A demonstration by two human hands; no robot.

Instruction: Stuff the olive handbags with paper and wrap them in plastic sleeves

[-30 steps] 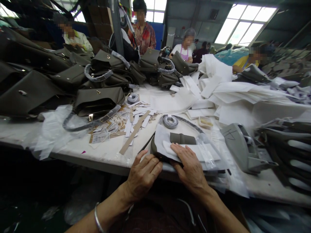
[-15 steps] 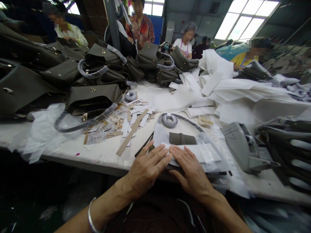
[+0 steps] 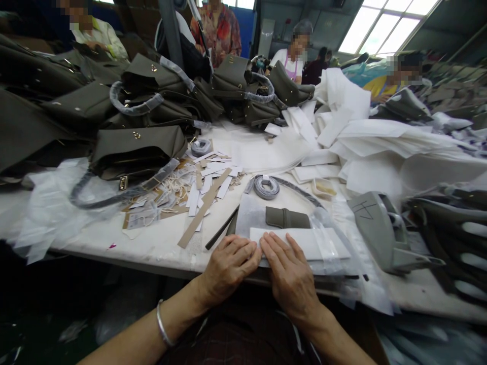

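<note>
My left hand (image 3: pixel 230 263) lies palm down at the near table edge, fingers stretched onto the corner of a white wrapping sheet (image 3: pixel 300 241). My right hand (image 3: pixel 287 274) lies flat beside it, fingertips pressing the same sheet. The two hands almost touch. Under the sheet is a flat dark olive piece, mostly hidden. A small olive leather pouch (image 3: pixel 287 218) rests on the sheet just beyond my fingers. A clear plastic bag (image 3: pixel 331 243) covers the right part of the sheet.
Olive handbags (image 3: pixel 137 149) are piled at left and at the back. Paper strips and tags (image 3: pixel 201 185) litter the middle. A grey strap coil (image 3: pixel 266 186), white sheets (image 3: pixel 373 147) and a grey bag (image 3: pixel 375 228) lie to the right. Other people work across the table.
Both hands have drawn back toward the near edge and come together on the sheet. The white sheet now lies flatter and squarer over the dark piece.
</note>
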